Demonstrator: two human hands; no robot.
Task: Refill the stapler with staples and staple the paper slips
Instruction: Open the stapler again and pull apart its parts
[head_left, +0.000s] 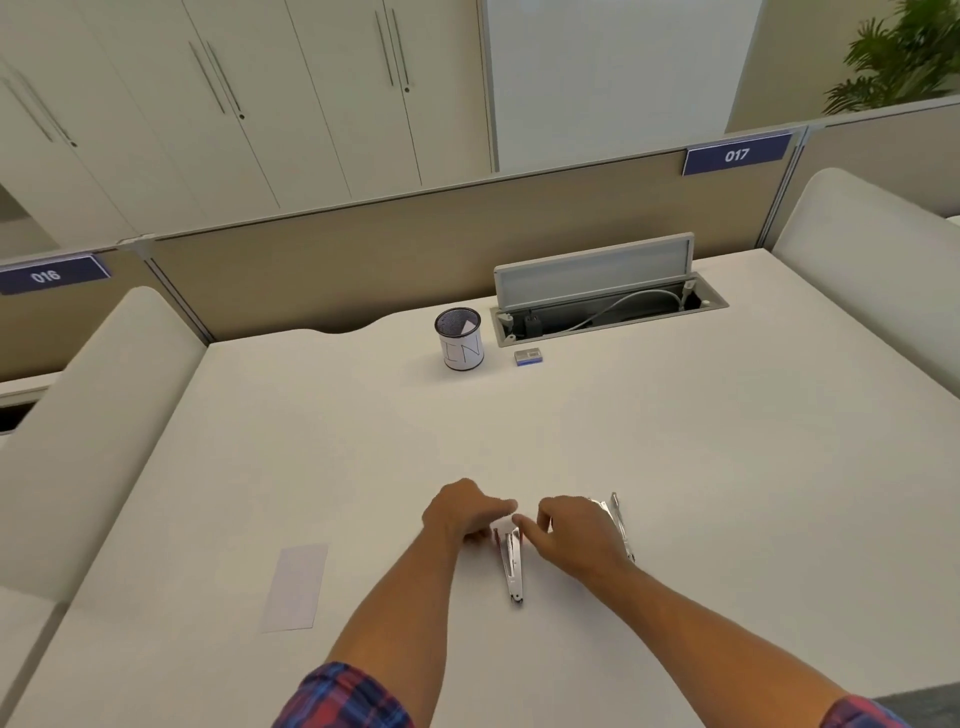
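An opened silver stapler (511, 566) lies on the white desk (675, 441) near its front edge, its long metal channel pointing towards me. My left hand (462, 512) grips the stapler's far end with curled fingers. My right hand (571, 535) reaches in from the right, its straight index finger touching that same end. A second silver metal arm (621, 525) shows just behind my right hand, partly hidden by it. One white paper slip (296, 587) lies flat to the left of my left arm. A small blue staple box (529, 356) sits far back.
A mesh cup (460, 340) labelled "IN", with paper inside, stands at the back beside the staple box. Behind it is an open cable tray (608, 306) with its lid raised. A beige partition (363, 260) closes the desk's far side.
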